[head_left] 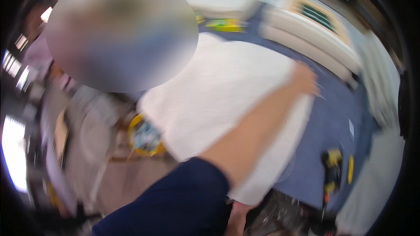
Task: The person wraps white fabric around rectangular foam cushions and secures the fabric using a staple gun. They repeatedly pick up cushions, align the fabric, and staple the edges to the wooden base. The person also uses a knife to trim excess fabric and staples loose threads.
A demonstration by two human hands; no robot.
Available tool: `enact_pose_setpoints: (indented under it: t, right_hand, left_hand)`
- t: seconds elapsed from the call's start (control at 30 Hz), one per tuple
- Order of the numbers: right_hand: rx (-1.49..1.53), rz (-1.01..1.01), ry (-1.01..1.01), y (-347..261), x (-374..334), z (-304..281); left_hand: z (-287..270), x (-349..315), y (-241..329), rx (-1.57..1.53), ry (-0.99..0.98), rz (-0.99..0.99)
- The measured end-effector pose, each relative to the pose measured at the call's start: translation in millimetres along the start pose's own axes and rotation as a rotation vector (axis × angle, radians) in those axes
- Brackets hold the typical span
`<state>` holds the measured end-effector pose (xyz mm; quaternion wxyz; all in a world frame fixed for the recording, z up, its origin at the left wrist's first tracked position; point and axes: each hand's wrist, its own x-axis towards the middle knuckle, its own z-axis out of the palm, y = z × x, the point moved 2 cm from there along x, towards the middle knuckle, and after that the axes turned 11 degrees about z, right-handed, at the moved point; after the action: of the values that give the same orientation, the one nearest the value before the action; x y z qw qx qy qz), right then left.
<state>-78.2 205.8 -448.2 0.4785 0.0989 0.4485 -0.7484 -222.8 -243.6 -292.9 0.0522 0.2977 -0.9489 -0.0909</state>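
Note:
A large white fabric-covered piece (218, 87), soft-looking with rounded corners, spreads across the middle of the head view, over the edge of a blue covered surface (323, 126). Across it stretches my left arm in a navy sleeve. My left hand (304, 78) is closed on its right edge, with the fingers partly smeared by motion. Low in the view, my right hand (239, 213) grips its near corner, half hidden behind my left arm. Whether the piece is a cushion or a padded panel, I cannot tell.
A yellow and black cordless drill (333, 166) lies at the right, beside a yellow strip-like object (350, 169). Pale upholstered blocks (306, 30) stand at the back. A yellow-rimmed bucket (148, 148) of small items is at the left. A blurred patch hides the upper left.

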Motion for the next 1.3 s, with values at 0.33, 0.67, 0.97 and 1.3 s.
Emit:
enact_pose_setpoints:
  t: [0.33,0.67,0.97,1.3]
  right_hand:
    - [-0.145,0.138,0.007,33,8,15]
    - [-0.312,-0.129,0.067,18,14,31]
    - [-0.173,-0.088,0.126,14,12,35]
    - [-0.299,-0.118,0.019,15,20,27]
  left_hand:
    - [17,39,-51,0.137,-0.020,0.125]
    - [34,100,-65,0.479,-0.255,0.111]
    - [88,101,-38,0.871,-0.014,0.241]
    - [85,109,-67,0.767,-0.049,0.367]
